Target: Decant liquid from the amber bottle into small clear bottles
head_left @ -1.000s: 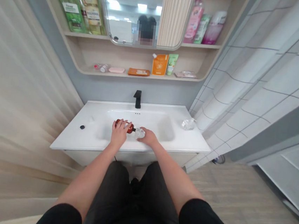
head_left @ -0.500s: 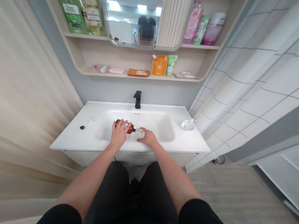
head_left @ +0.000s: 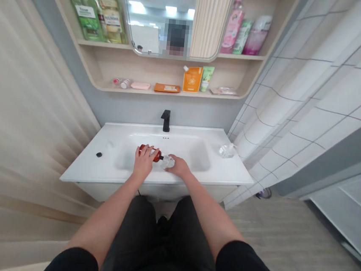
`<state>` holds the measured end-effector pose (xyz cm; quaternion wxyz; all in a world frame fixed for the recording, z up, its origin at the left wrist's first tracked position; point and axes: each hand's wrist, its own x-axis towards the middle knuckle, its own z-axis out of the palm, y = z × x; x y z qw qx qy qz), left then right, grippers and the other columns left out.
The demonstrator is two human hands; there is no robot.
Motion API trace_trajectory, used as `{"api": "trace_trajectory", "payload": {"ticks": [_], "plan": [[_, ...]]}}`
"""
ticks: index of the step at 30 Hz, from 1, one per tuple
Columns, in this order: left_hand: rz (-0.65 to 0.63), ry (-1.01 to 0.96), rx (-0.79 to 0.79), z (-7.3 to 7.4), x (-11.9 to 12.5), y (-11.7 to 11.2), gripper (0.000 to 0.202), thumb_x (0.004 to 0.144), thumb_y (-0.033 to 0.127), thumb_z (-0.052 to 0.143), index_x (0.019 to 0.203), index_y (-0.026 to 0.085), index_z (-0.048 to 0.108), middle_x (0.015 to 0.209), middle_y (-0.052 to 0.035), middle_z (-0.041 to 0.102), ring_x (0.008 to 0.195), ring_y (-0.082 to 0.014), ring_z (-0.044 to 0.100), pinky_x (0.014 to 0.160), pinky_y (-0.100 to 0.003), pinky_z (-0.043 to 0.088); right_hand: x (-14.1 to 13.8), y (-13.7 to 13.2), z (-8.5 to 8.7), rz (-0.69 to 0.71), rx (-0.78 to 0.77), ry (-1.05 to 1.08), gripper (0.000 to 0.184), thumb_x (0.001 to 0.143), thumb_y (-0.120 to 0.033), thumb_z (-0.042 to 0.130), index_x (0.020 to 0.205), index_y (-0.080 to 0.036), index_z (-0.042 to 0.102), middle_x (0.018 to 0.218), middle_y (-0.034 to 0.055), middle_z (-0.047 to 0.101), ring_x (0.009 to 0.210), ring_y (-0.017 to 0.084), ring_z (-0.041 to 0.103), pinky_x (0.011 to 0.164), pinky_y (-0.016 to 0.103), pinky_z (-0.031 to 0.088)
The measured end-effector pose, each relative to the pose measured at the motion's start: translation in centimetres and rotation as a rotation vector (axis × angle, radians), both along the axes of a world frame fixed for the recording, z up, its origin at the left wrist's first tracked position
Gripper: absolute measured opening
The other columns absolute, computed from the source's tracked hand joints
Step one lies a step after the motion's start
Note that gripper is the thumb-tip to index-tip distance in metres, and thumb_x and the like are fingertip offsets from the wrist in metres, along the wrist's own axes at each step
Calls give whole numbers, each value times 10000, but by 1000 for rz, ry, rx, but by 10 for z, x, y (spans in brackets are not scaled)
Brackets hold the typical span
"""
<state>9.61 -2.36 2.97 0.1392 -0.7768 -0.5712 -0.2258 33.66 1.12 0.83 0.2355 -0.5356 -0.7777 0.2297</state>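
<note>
Over the front part of the white sink (head_left: pixel 198 154), my left hand (head_left: pixel 144 159) is closed around a brown bottle (head_left: pixel 157 155). The bottle lies almost level, its dark neck pointing right. My right hand (head_left: pixel 179 166) grips a small clear container (head_left: pixel 167 161), whose exact kind I cannot make out. The bottle's neck meets the container's left side, at or in its mouth. Whether liquid is flowing is too small to tell.
A black faucet (head_left: pixel 166 120) stands behind the basin. On the counter's right lies a clear pump-like piece (head_left: pixel 226 150); on its left, a small black cap (head_left: pixel 99 155). Above, a shelf (head_left: pixel 133 90) holds an orange pouch (head_left: pixel 192 79), a green tube (head_left: pixel 207 78) and a pink soap bar (head_left: pixel 140 85).
</note>
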Motion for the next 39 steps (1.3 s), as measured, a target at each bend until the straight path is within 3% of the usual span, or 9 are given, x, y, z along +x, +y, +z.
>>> {"api": "trace_trajectory", "payload": {"ticks": [39], "plan": [[-9, -20, -5, 1, 1, -1, 722, 938, 45, 476, 1595, 307, 623, 1643, -122, 596, 1624, -367, 410, 1367, -686, 147, 0, 2, -4, -11, 8, -11, 868, 730, -384, 984, 1521, -295, 638, 1346, 69, 801, 1242, 336, 761, 1086, 417, 579]]}}
